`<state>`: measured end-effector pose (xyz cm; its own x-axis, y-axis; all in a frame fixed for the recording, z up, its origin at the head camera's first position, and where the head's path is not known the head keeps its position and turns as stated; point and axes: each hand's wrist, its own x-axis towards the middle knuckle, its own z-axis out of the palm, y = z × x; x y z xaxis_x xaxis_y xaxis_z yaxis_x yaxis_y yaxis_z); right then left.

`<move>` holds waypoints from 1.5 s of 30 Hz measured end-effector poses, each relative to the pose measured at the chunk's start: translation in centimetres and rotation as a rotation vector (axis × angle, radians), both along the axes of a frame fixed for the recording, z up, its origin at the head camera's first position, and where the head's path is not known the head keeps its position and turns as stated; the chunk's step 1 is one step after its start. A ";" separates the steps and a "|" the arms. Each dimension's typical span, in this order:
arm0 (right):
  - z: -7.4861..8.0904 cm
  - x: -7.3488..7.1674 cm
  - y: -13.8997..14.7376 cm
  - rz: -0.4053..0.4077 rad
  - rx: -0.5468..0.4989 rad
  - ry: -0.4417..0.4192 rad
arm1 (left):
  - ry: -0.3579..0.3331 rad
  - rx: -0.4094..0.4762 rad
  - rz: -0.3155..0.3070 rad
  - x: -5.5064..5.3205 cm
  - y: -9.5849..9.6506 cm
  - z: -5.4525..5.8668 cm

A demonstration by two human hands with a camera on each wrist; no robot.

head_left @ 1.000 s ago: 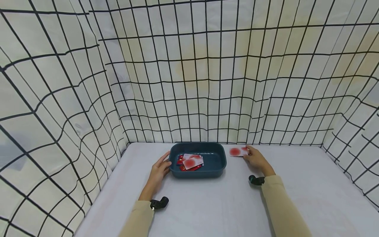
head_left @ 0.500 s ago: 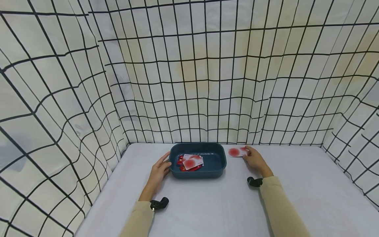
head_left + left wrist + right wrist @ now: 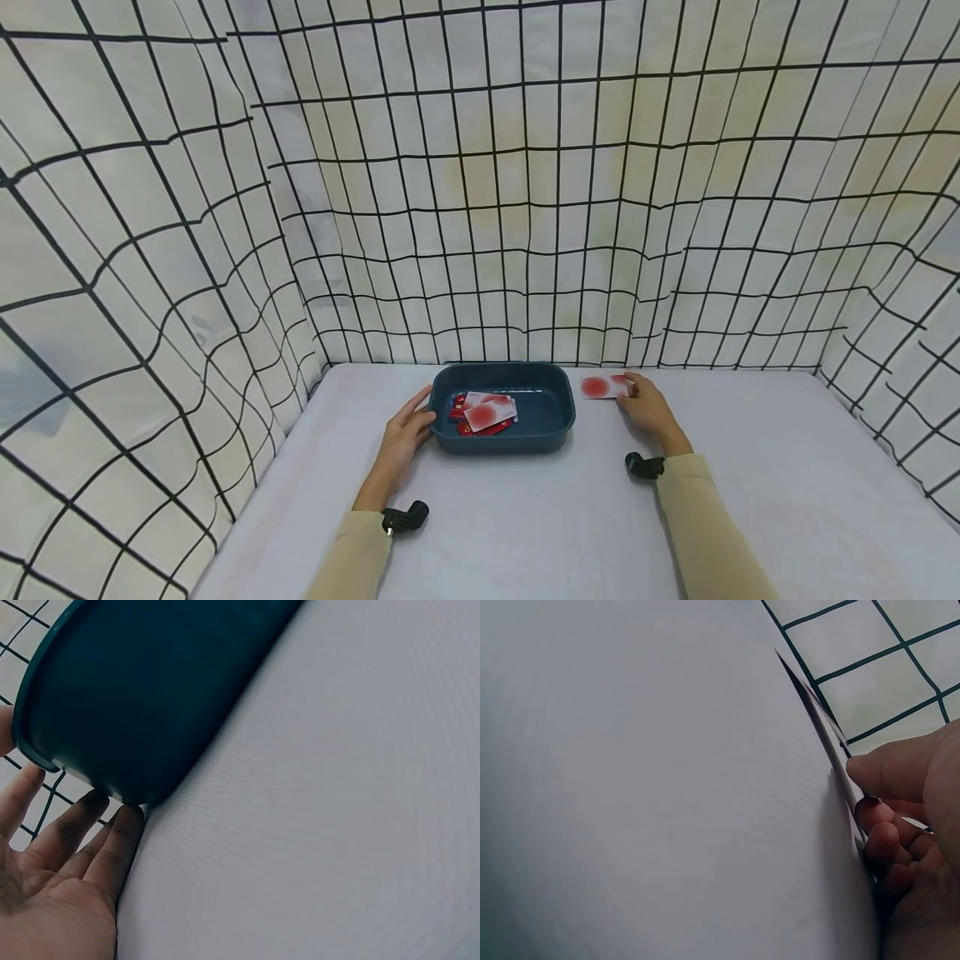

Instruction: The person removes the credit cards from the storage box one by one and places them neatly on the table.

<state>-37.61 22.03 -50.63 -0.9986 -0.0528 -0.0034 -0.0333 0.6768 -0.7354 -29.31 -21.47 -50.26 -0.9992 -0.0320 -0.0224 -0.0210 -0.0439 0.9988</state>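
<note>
Head view: right fingers (image 3: 636,385) pinch card (image 3: 602,386) near table edge (image 3: 735,372), gap from tray (image 3: 502,445).

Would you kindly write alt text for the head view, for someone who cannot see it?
A person's right hand holds a red-and-white card beside a teal tray holding more cards; the left hand touches the tray's left end. Behind the white tabletop is a black-gridded backdrop.

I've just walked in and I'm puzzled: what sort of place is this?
Probably a makeshift filming booth: grid-lined walls on three sides of a white table, and black wrist cameras.
</note>
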 end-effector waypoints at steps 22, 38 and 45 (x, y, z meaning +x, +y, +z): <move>-0.7 0.2 -0.2 -0.061 -0.004 0.041 | 0.007 -0.019 0.015 0.1 0.0 -0.4; -0.5 0.6 0.0 -0.073 -0.065 0.044 | 0.000 -0.011 0.022 0.1 0.1 -0.1; -0.2 0.9 0.6 -0.090 -0.126 0.060 | 0.002 -0.005 0.016 0.1 0.0 -0.2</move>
<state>-36.75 22.59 -50.88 -0.9975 0.0408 0.0571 -0.0228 0.5813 -0.8134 -29.22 -21.52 -50.44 -0.9986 -0.0483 -0.0199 -0.0180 -0.0389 0.9991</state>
